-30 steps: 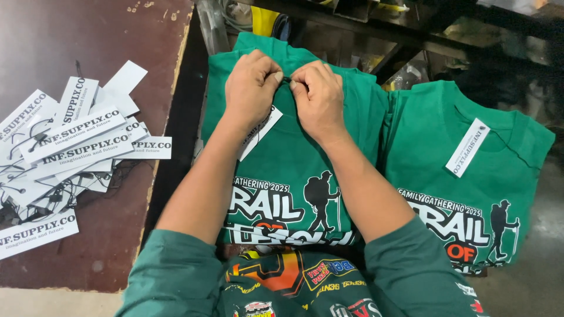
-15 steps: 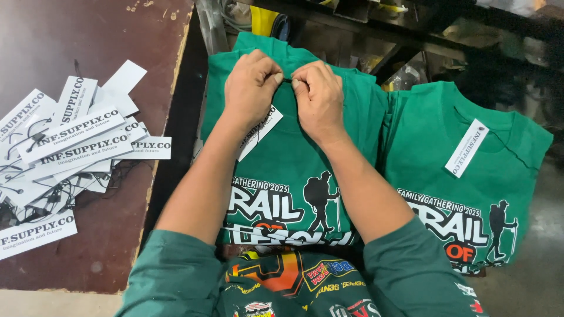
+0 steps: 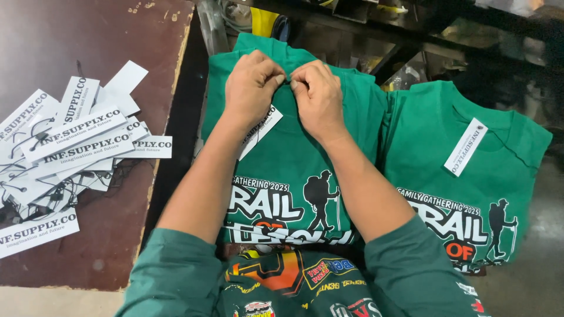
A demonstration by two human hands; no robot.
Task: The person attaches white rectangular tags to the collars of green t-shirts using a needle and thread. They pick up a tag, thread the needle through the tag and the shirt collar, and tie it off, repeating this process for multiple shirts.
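Note:
A folded green T-shirt with a white, black and orange hiker print lies in front of me. My left hand and my right hand meet at its collar, fingertips pinched together on the fabric there. A white paper hang tag lies on the shirt just under my left wrist. What my fingertips pinch besides the collar is hidden.
A second green printed T-shirt with its own white tag lies to the right. A pile of white paper tags with black strings sits on the dark brown table at left. Dark shelving with clutter stands behind.
Both hands stay at the collar; the fingertips have shifted only slightly. The shirts and tags have not moved.

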